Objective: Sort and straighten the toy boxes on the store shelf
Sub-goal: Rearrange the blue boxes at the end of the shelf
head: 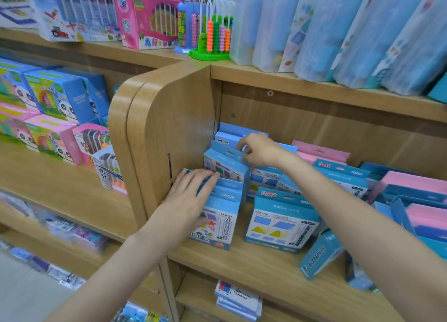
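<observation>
Beside blue boxes (281,221), wooden side panel (169,128)

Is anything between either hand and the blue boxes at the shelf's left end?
Nothing visible. The left hand lies flat on the front blue box; the right hand pinches the hang tab of the box behind.
</observation>
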Demonstrator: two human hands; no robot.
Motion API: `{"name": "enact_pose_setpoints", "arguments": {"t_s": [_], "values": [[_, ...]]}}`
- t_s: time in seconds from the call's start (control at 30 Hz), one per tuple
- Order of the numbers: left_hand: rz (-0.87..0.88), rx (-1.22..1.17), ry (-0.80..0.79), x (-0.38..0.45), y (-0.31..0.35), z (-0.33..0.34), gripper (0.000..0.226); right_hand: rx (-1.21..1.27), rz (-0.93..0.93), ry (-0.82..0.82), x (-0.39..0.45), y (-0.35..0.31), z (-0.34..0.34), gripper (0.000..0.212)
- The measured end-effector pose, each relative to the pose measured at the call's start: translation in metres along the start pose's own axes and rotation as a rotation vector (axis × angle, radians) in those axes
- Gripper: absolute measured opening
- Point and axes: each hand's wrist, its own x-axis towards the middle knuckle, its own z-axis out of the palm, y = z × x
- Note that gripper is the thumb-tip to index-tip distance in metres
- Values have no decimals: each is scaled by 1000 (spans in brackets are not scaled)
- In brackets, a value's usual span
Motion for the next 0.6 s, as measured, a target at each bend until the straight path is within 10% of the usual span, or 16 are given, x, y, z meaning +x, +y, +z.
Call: {"name": "enact_pose_setpoints", "arguments": {"t_s": [0.17,0.37,0.6], "values": [[-3,-19,-14,0,-1,2,103,157,-169,-113,-19,2,4,22],[-25,-83,-60,-1,-1,2,105,230,-143,134,-70,34,-26,22],[24,-148,-28,9,17,-4,91,-164,-40,-49,-114,50,-3,20]]}}
